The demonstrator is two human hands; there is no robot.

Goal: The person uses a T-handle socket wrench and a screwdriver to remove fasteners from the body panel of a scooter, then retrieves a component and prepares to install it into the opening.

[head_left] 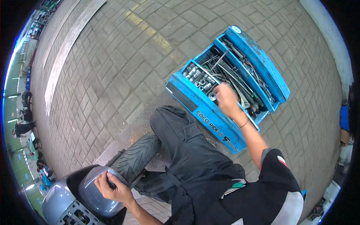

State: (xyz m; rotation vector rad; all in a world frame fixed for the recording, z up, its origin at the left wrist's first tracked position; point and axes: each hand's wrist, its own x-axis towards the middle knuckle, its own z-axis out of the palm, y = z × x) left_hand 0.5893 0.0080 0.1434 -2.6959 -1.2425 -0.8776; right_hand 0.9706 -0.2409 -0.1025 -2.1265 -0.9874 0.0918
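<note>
In a blue metal toolbox on the ground ahead of me, my right hand reaches down over the front tray. Its fingers point into the box, slightly smeared, and their tips are hidden. Just left of them shows the round end of a chrome socket; whether I touch it cannot be made out. More sockets fill the tray's left part. At the lower left, my left hand rests on a glossy grey motorbike fender, its fingers curled round a small dark piece I cannot identify.
Long hand tools crowd the box's middle, and wrenches lie in its raised far tray. A treaded tyre stands beside my bent leg. Brick paving surrounds the box. People are far off at the left.
</note>
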